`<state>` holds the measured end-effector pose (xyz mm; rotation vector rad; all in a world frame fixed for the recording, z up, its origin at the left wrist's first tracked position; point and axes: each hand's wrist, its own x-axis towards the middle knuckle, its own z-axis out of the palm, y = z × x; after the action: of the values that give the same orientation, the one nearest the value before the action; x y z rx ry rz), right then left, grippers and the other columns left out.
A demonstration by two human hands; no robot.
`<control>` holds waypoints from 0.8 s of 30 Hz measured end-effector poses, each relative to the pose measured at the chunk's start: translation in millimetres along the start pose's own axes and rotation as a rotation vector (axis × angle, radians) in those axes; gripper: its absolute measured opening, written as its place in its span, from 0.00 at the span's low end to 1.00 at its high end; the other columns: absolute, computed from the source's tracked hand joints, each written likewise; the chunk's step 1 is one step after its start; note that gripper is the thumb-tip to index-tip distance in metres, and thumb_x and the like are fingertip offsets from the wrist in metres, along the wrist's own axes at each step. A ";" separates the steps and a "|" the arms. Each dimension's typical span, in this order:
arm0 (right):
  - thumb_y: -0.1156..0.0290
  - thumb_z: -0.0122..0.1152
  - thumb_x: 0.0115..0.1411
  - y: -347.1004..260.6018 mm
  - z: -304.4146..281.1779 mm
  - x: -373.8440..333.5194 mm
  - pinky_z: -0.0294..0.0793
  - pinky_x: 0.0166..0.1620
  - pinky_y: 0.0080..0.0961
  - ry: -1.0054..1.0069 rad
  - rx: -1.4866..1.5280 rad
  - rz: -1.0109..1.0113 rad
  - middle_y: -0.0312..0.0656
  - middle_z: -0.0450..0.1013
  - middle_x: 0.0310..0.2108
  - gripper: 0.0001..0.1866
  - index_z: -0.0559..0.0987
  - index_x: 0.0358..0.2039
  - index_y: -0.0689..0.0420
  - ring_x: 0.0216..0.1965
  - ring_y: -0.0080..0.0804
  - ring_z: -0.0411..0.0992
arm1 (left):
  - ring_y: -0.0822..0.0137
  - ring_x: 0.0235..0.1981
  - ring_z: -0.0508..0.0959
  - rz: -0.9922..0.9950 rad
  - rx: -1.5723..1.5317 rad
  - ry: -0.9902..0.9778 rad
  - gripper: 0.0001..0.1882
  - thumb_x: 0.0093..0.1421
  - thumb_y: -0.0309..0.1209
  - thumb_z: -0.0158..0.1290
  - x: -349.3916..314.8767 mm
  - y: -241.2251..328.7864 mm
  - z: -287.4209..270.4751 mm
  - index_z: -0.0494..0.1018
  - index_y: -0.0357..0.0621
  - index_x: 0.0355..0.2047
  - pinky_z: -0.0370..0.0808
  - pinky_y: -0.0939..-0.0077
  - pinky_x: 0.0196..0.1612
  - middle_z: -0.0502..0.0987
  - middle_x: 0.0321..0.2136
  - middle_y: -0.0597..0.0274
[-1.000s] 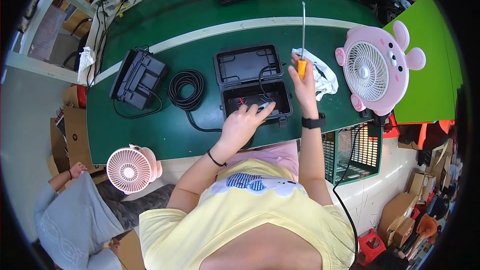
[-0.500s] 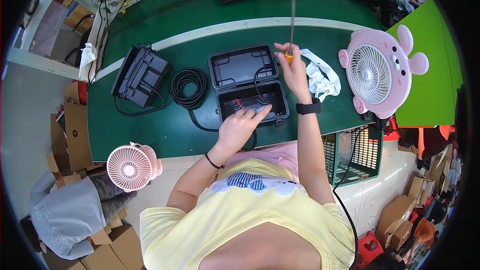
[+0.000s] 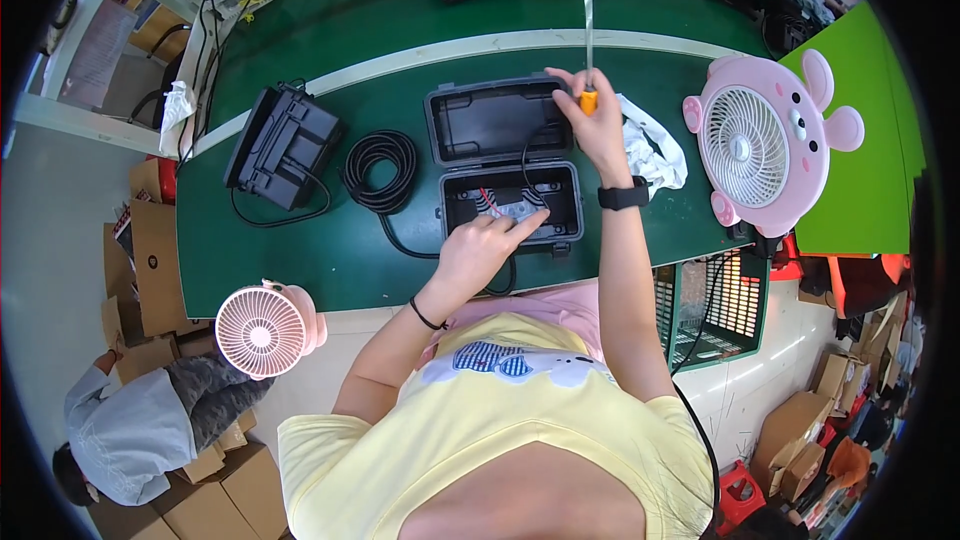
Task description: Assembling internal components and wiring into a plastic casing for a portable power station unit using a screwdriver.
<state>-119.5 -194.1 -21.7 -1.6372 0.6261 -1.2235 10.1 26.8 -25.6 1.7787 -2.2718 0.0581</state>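
Observation:
An open black plastic box (image 3: pixel 512 237) lies on the bench before me, its lid (image 3: pixel 495 120) tipped back. My left hand (image 3: pixel 478 250) reaches over the near edge. Its index finger stretches to the right against a silvery-grey module (image 3: pixel 515 210) inside; the other fingers are bent, and their tips are partly hidden. Red wire shows beside the module. My right hand (image 3: pixel 600 130), above the lid's right edge, is closed around the yellow handle of a screwdriver (image 3: pixel 588 100) whose shaft points away from me. A coiled black cable (image 3: pixel 380 168) lies left of the box.
Another black box (image 3: pixel 285 145) stands at left. White cloth-like material (image 3: pixel 655 155) lies beside a pink animal-shaped fan (image 3: pixel 765 135) at right. A small pink fan (image 3: pixel 262 332) is at the near left edge. Below are a green crate (image 3: pixel 740 310) and a person (image 3: pixel 135 435) bending among cartons.
My right hand has turned the screwdriver slightly and come a little nearer. The box has shifted slightly right and tilted. My left finger stays in it. The person at lower left has moved.

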 end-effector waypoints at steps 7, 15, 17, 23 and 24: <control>0.87 0.65 0.54 -66.0 0.3 -59.6 0.63 0.22 0.09 0.088 0.187 0.072 0.47 0.81 0.41 0.21 0.61 0.29 0.52 0.19 0.09 0.62 | 0.68 0.29 0.80 0.008 -0.052 -0.037 0.34 0.50 0.32 0.62 5.7 -3.1 -1.2 0.70 0.63 0.60 0.80 0.75 0.32 0.77 0.26 0.67; 0.88 0.62 0.58 -63.4 -0.4 -85.3 0.65 0.23 0.10 0.246 0.310 0.166 0.48 0.79 0.42 0.18 0.62 0.30 0.53 0.19 0.11 0.64 | 0.64 0.41 0.80 0.065 -0.206 0.107 0.30 0.52 0.41 0.64 9.1 -12.6 -22.9 0.72 0.51 0.55 0.80 0.74 0.41 0.75 0.53 0.60; 0.87 0.62 0.58 -61.8 -1.1 -83.6 0.65 0.23 0.10 0.243 0.317 0.169 0.48 0.79 0.42 0.18 0.63 0.30 0.52 0.20 0.11 0.64 | 0.62 0.42 0.79 0.063 -0.300 0.239 0.27 0.50 0.39 0.66 3.5 -20.1 -25.1 0.76 0.49 0.51 0.78 0.69 0.47 0.76 0.53 0.61; 0.86 0.63 0.58 -61.6 -2.2 -76.2 0.65 0.22 0.10 0.235 0.313 0.191 0.47 0.79 0.43 0.17 0.64 0.30 0.52 0.20 0.11 0.65 | 0.60 0.50 0.77 0.039 -0.193 0.400 0.25 0.47 0.39 0.68 -29.6 -43.0 -6.8 0.78 0.48 0.46 0.70 0.56 0.57 0.81 0.42 0.65; 0.86 0.63 0.58 -62.0 -2.6 -74.8 0.65 0.22 0.10 0.226 0.298 0.192 0.47 0.79 0.43 0.17 0.64 0.30 0.52 0.21 0.11 0.65 | 0.61 0.51 0.76 -0.002 -0.215 0.396 0.24 0.47 0.38 0.68 -30.6 -41.8 -5.0 0.78 0.49 0.45 0.68 0.54 0.59 0.81 0.40 0.66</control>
<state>-157.7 -108.0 2.4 -1.1749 0.6870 -1.2999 57.8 46.2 -32.8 1.5049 -1.9174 0.1463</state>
